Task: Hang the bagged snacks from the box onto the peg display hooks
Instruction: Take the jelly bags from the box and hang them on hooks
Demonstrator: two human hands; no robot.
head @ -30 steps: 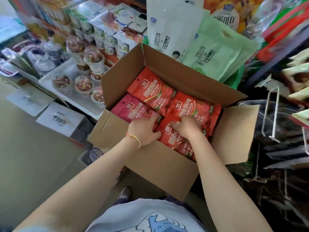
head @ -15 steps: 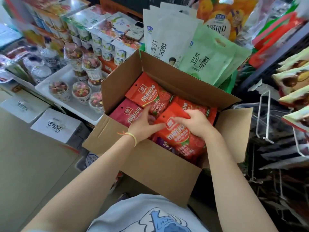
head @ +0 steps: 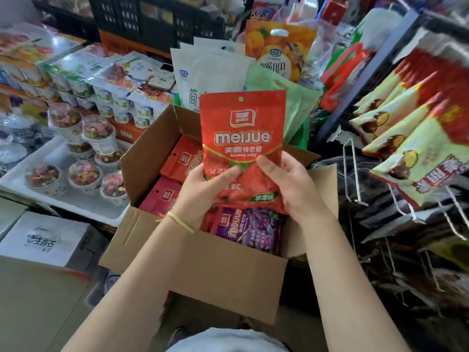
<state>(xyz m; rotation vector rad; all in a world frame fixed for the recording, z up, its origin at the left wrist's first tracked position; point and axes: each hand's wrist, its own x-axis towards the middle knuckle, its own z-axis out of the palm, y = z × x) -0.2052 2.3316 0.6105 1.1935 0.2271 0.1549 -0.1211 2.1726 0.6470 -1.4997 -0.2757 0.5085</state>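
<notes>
While the open brown cardboard box (head: 193,262) sits below with more pouches inside, the person holds one glossy red gummy-jelly snack bag (head: 242,138) upright above it, label facing the camera. The left hand (head: 203,194) grips the bag's lower left, thumb across the front, and the right hand (head: 291,189) grips the lower right the same way, so both are clamped on the one bag. Its small round hang hole near the top edge is plain to see and nothing covers it. This looks like the pick-up step just finished: the bag is out of the box but not yet near a hook. The bare white wire peg hooks (head: 355,174) stand off to the right, below a row of green-and-red snack bags (head: 411,153) already hanging. The next move likely calls for carrying the bag rightward, lining the hole with a hook tip and sliding it on. A purple jelly bag (head: 250,228) lies uppermost in the box.
</notes>
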